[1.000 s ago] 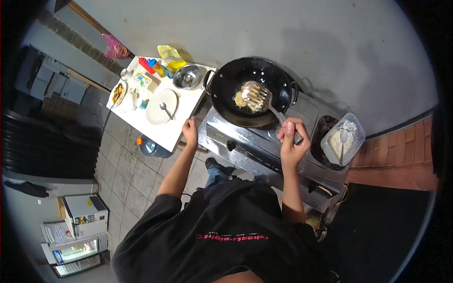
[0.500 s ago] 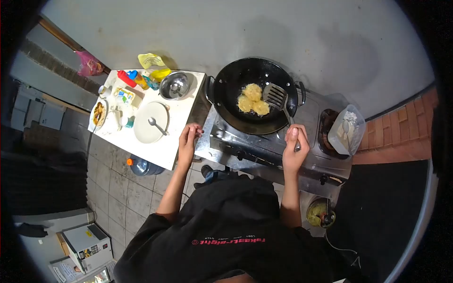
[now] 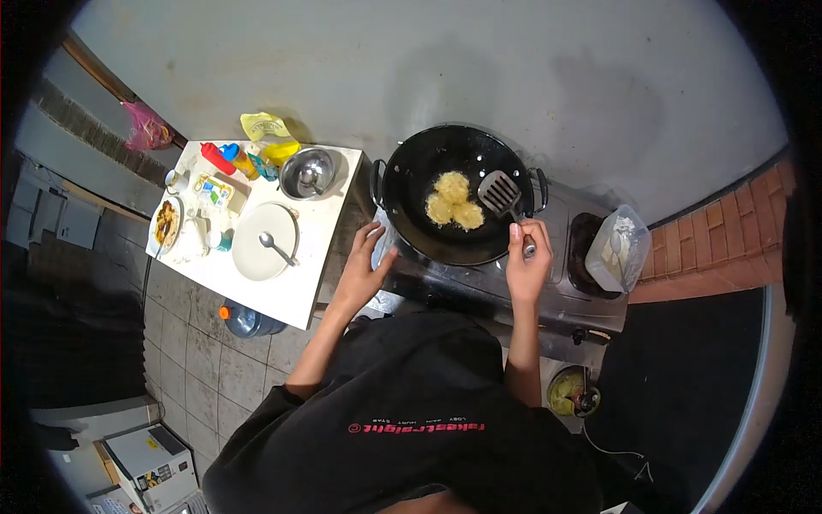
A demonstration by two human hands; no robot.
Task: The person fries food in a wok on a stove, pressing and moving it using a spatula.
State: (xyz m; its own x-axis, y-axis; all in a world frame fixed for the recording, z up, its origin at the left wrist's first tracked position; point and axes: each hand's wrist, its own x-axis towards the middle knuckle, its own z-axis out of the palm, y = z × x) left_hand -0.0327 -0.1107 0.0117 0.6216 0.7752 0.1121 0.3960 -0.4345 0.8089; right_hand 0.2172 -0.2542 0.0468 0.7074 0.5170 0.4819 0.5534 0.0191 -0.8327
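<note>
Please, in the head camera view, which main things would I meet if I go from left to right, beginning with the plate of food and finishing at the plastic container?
Plate of food → pale plate → left hand → golden food pieces → slotted spatula → plastic container.

The wok (image 3: 409,195) lies open leftward, spatula (image 3: 499,194) blocking right.

Loose black T-shirt (image 3: 377,377), cloth creased. Short black sleeves (image 3: 284,404), forearms (image 3: 318,355) bare. Red-pink lettering (image 3: 419,427) across shirt, circled mark (image 3: 354,427) at one end; smaller pale lettering (image 3: 476,420) just beside. Left hand (image 3: 364,272), right hand (image 3: 528,267) bare.
</note>
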